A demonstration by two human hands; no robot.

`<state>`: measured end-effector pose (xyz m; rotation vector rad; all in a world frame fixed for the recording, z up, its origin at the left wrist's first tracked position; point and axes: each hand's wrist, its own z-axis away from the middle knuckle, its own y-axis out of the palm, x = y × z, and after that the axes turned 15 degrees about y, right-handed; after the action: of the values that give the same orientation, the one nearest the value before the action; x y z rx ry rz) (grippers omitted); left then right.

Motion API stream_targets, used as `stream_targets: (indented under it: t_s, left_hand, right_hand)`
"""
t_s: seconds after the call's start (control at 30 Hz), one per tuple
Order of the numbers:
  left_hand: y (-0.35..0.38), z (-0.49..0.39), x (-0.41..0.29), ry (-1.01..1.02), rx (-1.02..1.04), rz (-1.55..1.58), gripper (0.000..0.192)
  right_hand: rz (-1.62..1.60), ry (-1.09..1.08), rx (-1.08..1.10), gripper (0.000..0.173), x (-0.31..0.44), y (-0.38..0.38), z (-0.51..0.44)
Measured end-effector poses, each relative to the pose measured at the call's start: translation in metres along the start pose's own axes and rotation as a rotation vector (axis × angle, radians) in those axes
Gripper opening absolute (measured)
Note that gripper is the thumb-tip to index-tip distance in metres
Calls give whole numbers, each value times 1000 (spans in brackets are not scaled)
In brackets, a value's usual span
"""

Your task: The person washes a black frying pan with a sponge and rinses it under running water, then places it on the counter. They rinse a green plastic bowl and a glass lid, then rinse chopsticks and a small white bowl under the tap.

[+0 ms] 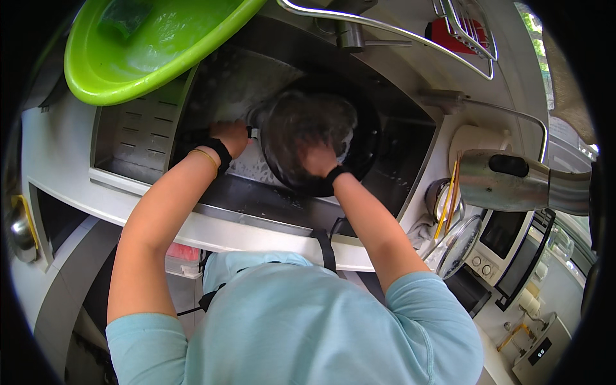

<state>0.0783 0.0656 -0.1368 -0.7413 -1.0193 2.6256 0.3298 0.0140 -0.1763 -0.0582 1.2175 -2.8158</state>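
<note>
A black wok (369, 139) rests in the stainless steel sink (250, 62), with water swirling inside it. My left hand (230, 137) is closed around the wok's dark handle at its left side. Inside the wok is my right hand (318, 156), its fingers blurred by motion and partly lost in the water. Whether it holds anything cannot be made out. Both wrists wear black bands.
A green plastic basin (178, 62) with a dark scouring pad (127, 17) overhangs the sink's far left. The faucet (351, 36) and a wire rack (385, 31) stand behind. On the right are chopsticks (450, 202), a glass lid (459, 248) and a microwave (500, 236).
</note>
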Motion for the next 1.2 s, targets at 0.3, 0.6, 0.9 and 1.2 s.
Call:
stream_targets:
  t_s: [0.3, 0.6, 0.9, 1.2]
  left_hand:
    - [3, -2, 0, 9, 4, -24, 42]
    - [0, -1, 1, 44, 9, -63, 44]
    - [-1, -7, 1, -16, 38, -9, 43]
    - [-4, -6, -1, -3, 33, -38, 45]
  right_hand:
    - [59, 131, 18, 51, -25, 5, 12]
    - [-12, 212, -7, 49, -43, -14, -4]
    - [29, -145, 269, 46, 14, 2, 20]
    - [109, 132, -343, 46, -6, -40, -62]
